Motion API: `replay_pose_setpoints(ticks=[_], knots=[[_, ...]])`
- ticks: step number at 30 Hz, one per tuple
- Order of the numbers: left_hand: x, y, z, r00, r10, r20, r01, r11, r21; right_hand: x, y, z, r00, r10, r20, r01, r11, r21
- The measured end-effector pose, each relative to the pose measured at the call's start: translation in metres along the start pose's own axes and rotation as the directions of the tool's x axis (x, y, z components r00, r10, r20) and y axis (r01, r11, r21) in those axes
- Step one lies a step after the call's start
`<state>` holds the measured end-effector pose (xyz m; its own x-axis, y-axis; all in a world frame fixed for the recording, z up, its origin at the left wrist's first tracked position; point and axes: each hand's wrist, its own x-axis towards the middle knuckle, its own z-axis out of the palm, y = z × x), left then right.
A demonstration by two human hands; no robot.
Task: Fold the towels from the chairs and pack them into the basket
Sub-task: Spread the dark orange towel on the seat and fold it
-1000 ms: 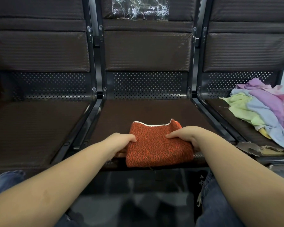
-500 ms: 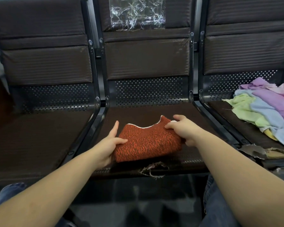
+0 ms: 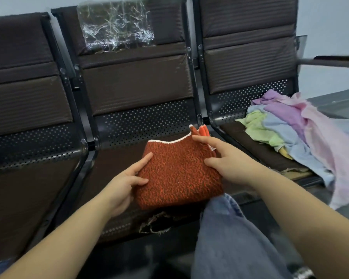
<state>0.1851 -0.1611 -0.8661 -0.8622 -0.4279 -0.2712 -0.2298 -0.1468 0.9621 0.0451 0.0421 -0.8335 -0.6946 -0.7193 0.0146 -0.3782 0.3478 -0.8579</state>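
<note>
A folded orange-red towel (image 3: 175,174) with a white hem is lifted off the middle chair seat (image 3: 117,164), held between both hands. My left hand (image 3: 127,182) grips its left edge, thumb on top and fingers underneath. My right hand (image 3: 226,162) pinches the right edge near the upper corner, index finger stretched along the top. A heap of unfolded towels (image 3: 302,141) in green, light blue, purple and pink lies on the right chair seat. No basket is in view.
Three dark brown chairs stand in a row; the left seat (image 3: 28,194) holds nothing. The middle seat's front edge is torn (image 3: 155,224). Clear plastic (image 3: 115,27) sticks to the middle backrest. My jeans-clad knee (image 3: 230,238) rises below the towel. A grey surface (image 3: 338,103) lies far right.
The towel has come up off the seat and toward me, held by both hands. My view has tilted up and my right knee has come into view.
</note>
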Motion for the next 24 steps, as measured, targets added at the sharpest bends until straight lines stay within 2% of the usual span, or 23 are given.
replay_pose_setpoints(ticks=[5,9,13,18,24], knots=[[0.017,0.010,0.066,0.990,0.040,0.134,-0.046,0.998,0.041,-0.045,0.033,-0.048,0.986,0.038,-0.164,-0.034,0.999,0.026],[0.027,0.026,0.133,0.944,0.056,0.326,-0.104,0.986,0.129,-0.099,0.066,-0.083,0.921,0.120,-0.370,-0.058,0.983,0.174],[0.022,0.026,0.213,0.837,-0.026,0.546,-0.045,0.992,0.117,-0.173,0.094,-0.116,0.809,0.285,-0.514,-0.078,0.919,0.386],[-0.010,0.009,0.313,0.716,-0.037,0.697,-0.091,0.985,0.145,-0.277,0.106,-0.143,0.635,0.411,-0.654,-0.153,0.897,0.415],[-0.054,-0.026,0.386,0.533,-0.084,0.842,-0.111,0.980,0.168,-0.383,0.109,-0.145,0.462,0.536,-0.707,-0.197,0.839,0.507]])
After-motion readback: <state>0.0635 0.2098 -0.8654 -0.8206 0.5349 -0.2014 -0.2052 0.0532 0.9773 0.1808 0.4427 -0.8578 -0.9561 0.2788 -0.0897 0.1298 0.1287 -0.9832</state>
